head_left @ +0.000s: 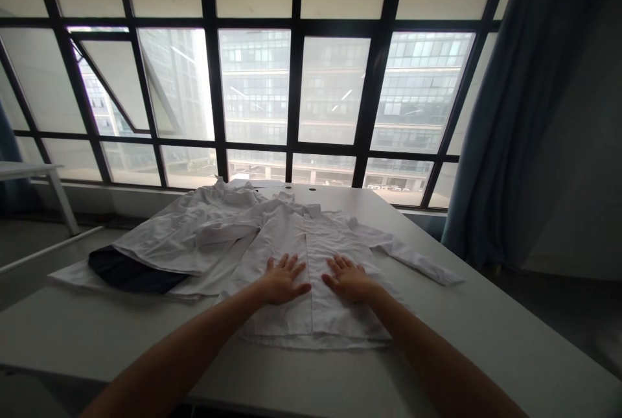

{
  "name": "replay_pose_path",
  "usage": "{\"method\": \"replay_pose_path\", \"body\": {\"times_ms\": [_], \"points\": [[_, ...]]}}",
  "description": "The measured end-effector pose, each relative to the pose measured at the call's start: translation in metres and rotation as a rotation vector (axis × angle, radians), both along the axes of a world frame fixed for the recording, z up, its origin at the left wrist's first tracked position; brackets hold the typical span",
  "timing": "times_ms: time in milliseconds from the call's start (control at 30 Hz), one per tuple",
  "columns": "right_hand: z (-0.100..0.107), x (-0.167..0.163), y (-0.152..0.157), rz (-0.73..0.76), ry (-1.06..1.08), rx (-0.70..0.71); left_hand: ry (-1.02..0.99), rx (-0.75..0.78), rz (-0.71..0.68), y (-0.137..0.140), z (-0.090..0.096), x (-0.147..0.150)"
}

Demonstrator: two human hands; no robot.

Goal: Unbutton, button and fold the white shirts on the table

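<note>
A white button-up shirt (286, 317) lies spread front side up, its collar toward the window and its hem toward me. My left hand (282, 280) rests flat on the shirt just left of the front placket, fingers spread. On the other side of the placket, my right hand (350, 278) also lies flat with its fingers apart. One sleeve (413, 259) stretches out to the right across the table. The shirt's left sleeve runs in among other white cloth, so its end is hard to make out.
More white shirts (175, 230) lie heaped on the left, with a dark cloth (131, 272) showing beneath them. The white table (486, 340) has its edge along the right. Beyond are large windows (255, 87), a blue curtain (505, 146) and another table (24, 170).
</note>
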State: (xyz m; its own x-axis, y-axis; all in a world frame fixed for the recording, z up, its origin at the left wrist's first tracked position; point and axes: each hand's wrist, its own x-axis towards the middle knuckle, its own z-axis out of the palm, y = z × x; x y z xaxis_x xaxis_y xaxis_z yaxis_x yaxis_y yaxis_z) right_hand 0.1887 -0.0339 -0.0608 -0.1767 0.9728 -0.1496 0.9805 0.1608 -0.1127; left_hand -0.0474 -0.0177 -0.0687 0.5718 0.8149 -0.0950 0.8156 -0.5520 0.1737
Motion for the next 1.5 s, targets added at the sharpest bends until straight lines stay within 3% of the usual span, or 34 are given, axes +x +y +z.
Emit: {"method": "replay_pose_path", "body": {"times_ms": [167, 400, 500, 600, 700, 833, 1100, 1200, 1333, 1500], "points": [[0.009, 0.0, -0.009, 0.006, -0.025, -0.028, -0.001, 0.052, 0.009, -0.017, -0.003, 0.0], [0.035, 0.011, -0.023, 0.123, -0.013, 0.071, 0.022, -0.001, 0.038, -0.058, 0.004, 0.01], [0.04, 0.013, -0.027, 0.07, 0.009, 0.101, 0.024, 0.017, -0.03, -0.056, 0.015, 0.009], [0.036, 0.016, -0.024, 0.087, 0.017, 0.12, -0.043, 0.054, -0.09, -0.037, 0.023, 0.0], [0.026, 0.023, -0.017, 0.06, 0.023, 0.044, -0.071, 0.098, -0.057, -0.014, 0.017, -0.015], [0.021, 0.03, -0.012, 0.003, 0.04, -0.119, -0.023, 0.036, -0.084, -0.005, 0.002, -0.03], [0.041, 0.005, -0.03, -0.045, -0.065, -0.274, -0.005, -0.03, -0.168, -0.041, 0.009, -0.04], [0.046, 0.006, -0.028, 0.007, -0.096, -0.258, -0.013, -0.029, -0.187, -0.048, 0.01, -0.043], [0.045, 0.03, -0.004, 0.023, -0.032, -0.081, -0.174, 0.042, -0.178, -0.021, 0.015, -0.058], [0.028, 0.087, 0.04, -0.259, -0.033, 0.23, -0.259, 0.388, 0.208, 0.061, 0.029, -0.114]]}}
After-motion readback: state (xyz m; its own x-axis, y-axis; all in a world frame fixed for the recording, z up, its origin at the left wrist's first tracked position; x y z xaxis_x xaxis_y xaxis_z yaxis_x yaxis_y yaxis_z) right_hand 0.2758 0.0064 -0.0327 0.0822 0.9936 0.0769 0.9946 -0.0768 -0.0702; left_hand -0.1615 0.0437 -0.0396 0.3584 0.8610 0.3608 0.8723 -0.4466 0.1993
